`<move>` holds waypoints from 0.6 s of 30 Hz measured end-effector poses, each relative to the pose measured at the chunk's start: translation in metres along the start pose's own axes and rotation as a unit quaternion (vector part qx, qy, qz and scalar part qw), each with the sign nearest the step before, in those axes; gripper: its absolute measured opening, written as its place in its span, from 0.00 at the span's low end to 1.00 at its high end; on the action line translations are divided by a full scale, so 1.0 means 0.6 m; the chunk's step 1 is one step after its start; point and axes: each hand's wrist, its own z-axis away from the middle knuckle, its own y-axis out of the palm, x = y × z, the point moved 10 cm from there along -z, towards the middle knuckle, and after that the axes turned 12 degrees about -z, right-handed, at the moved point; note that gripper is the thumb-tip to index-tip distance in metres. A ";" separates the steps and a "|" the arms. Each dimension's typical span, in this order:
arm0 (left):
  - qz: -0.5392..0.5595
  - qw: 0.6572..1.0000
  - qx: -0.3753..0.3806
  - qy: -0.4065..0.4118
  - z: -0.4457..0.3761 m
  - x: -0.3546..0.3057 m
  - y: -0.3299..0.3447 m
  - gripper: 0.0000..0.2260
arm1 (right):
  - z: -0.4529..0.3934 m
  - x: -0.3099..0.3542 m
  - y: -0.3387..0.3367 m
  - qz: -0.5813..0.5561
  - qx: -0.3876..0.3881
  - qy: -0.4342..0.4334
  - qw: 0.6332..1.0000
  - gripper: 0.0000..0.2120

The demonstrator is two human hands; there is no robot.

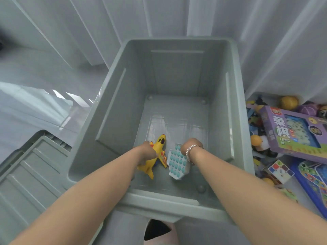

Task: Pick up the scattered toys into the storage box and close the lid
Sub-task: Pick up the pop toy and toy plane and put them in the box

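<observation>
Both my arms reach down into the grey storage box [235, 110], which stands open. My left hand [146, 150] grips a yellow toy plane [158, 149] near the box floor, its nose pointing away from me. My right hand [190, 145], with a bead bracelet at the wrist, holds a white pop-bubble toy with teal bubbles [177, 162] just right of the plane; its fingers are hidden behind the wrist. The grey lid [33, 174] lies on the floor left of the box.
Scattered toys lie on the floor right of the box: a purple board-game box [293, 133], yellow balls [288, 102], a puzzle cube [281, 171], a blue pop board [313, 181] and small figures. White curtains hang behind.
</observation>
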 end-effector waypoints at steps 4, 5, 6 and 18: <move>0.047 0.999 0.014 0.021 0.002 -0.011 -0.002 0.34 | -0.001 0.003 -0.006 0.025 -0.012 -0.006 1.000 0.15; 0.042 0.999 0.002 0.030 0.004 -0.013 -0.009 0.33 | 0.000 0.007 -0.008 0.023 -0.008 -0.007 1.000 0.16; 0.028 0.999 -0.015 0.042 0.005 -0.016 -0.017 0.32 | 0.001 0.013 -0.010 0.015 -0.003 -0.013 1.000 0.16; 0.105 0.914 -0.307 0.242 0.286 -0.152 -0.161 0.13 | 0.235 0.132 -0.201 -0.208 0.010 -0.364 0.908 0.08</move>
